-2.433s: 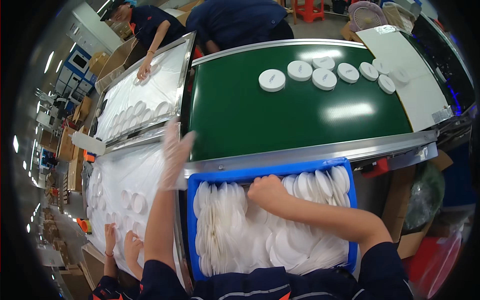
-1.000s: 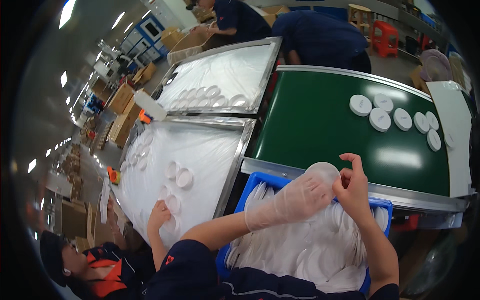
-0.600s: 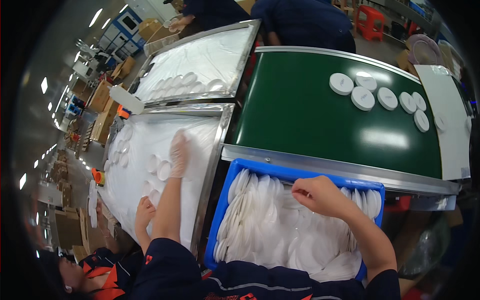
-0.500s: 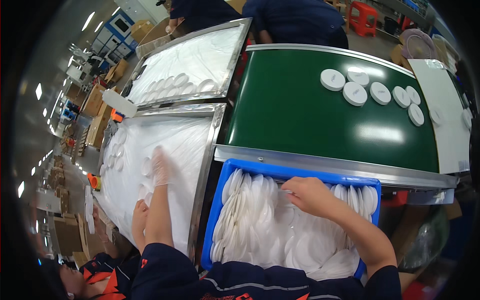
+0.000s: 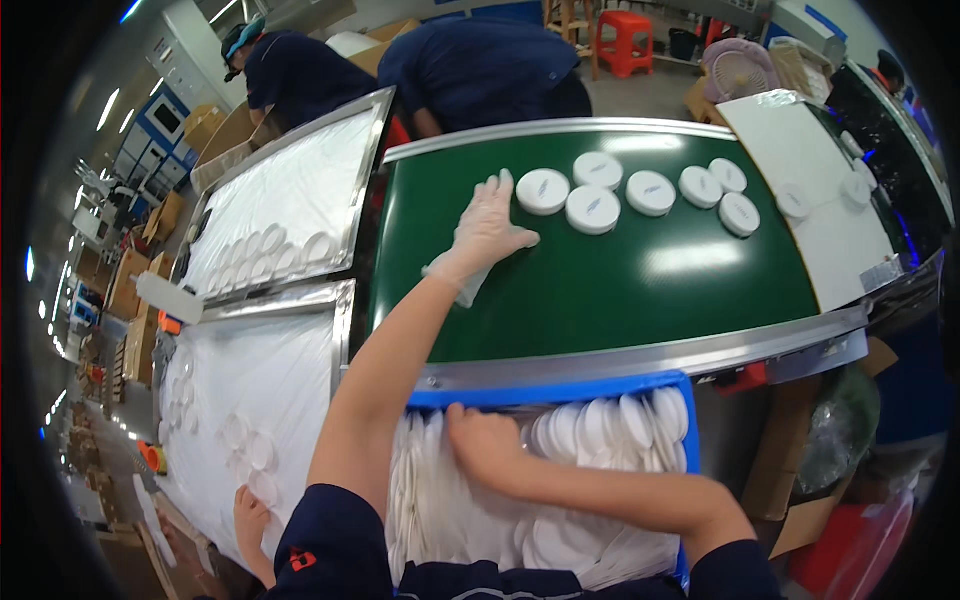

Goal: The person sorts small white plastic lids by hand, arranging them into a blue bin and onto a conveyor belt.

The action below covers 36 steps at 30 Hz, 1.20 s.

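Observation:
My left hand [image 5: 483, 232], in a clear glove, reaches over the green conveyor belt [image 5: 560, 300] with fingers spread and nothing in it. Just right of its fingertips is a round white lidded jar [image 5: 543, 191] with print on top. Several more such jars [image 5: 593, 209] lie to its right. My right hand [image 5: 487, 448] is down in the blue crate [image 5: 540, 393], fingers curled against packed thin white discs [image 5: 420, 500]. Its fingertips are partly hidden, so what they grip cannot be made out. More discs [image 5: 585, 430] stand in rows right of it.
Two metal-rimmed, film-covered tables [image 5: 345, 320] at left carry small white round pieces [image 5: 262, 452]. Beside them is a co-worker's hand [image 5: 250, 515]. A white bottle [image 5: 168, 297] lies between the tables. Two people [image 5: 480, 70] bend over at the back. A white board [image 5: 800, 150] adjoins the belt.
My left hand has gone from the left table to the belt, beside the jars. Within the crate, my right hand has shifted toward its left side. The view has turned right.

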### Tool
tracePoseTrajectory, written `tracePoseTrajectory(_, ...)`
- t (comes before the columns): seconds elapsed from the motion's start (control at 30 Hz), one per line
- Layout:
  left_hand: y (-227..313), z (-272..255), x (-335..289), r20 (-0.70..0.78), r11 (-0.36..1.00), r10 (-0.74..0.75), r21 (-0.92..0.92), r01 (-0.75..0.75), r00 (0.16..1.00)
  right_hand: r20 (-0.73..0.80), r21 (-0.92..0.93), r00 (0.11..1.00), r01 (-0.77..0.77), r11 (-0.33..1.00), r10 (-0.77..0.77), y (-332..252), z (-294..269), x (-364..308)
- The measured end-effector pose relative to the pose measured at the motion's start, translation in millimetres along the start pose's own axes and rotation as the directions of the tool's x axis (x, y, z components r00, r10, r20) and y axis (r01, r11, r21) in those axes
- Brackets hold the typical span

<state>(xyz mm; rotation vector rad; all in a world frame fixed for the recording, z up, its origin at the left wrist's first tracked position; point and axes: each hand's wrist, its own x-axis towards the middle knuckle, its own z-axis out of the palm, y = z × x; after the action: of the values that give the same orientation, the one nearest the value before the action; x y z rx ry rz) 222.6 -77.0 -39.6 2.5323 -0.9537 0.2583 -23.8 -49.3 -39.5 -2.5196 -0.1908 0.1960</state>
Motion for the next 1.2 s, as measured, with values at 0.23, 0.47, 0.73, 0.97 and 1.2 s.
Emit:
tracePoseTrajectory(0.23,31,10,41,0.187,0.995,-0.101,-0.005,0.104,0.977,0.044,0.062,0.999,0.0,0.998,-0.003,7,-17,-7)
tracePoseTrajectory(0.47,56,-92,-98,0.485,-0.13,-0.261,-0.875,0.467,0.835,-0.489,0.699,0.841,0.219,0.681,0.231,75,-130,-4)
tracePoseTrajectory(0.73,81,-113,-163,0.187,0.265,-0.547,-0.886,0.381,0.816,-0.671,0.182,0.73,0.33,0.926,-0.128,23,-109,12)
tracePoseTrajectory(0.97,-44,-155,-216,-0.003,0.21,-0.726,-0.953,0.217,0.688,-0.354,0.05,0.869,0.385,0.921,-0.344,63,-79,-12)
tracePoseTrajectory(1.2,-259,-120,-376,-0.322,0.383,-0.867,0.059,0.922,0.381,-0.094,-0.591,0.84,0.385,0.709,-0.535,48,-7,-29)
